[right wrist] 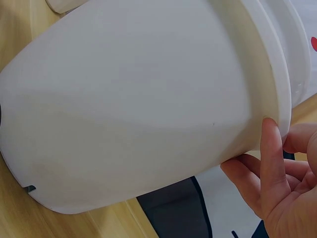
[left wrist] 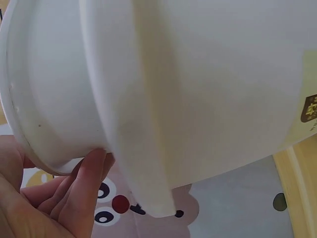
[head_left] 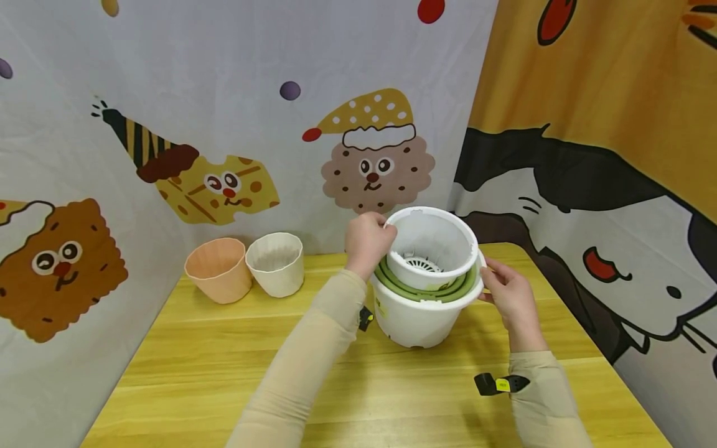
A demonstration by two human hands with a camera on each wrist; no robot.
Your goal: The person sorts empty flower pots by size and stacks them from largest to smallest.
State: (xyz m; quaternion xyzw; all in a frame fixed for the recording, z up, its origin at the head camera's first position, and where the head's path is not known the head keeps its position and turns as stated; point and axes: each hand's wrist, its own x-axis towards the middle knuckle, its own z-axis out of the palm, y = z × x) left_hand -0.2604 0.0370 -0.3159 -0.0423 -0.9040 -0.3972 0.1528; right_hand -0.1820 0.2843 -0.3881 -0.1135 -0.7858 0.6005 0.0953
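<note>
A large white flowerpot [head_left: 417, 323] stands upright on the table, with green pot rims [head_left: 414, 291] nested inside it. Above these sits a smaller white pot [head_left: 431, 233] with a slotted bottom, raised out of the stack and slightly tilted. My left hand [head_left: 368, 242] pinches the small pot's rim at its left side; the left wrist view shows fingers beneath that rim. On the opposite side, my right hand [head_left: 508, 295] pinches the large pot's rim, thumb above and fingers below, as the right wrist view shows. The lower part of the small pot is hidden in the stack.
A peach pot [head_left: 221, 274] and a cream pot [head_left: 277, 267] stand side by side at the table's back left. Behind the wooden table [head_left: 392, 398] hangs a cartoon-printed curtain [head_left: 235, 74]. Black wrist devices [head_left: 493, 384] are strapped near both hands.
</note>
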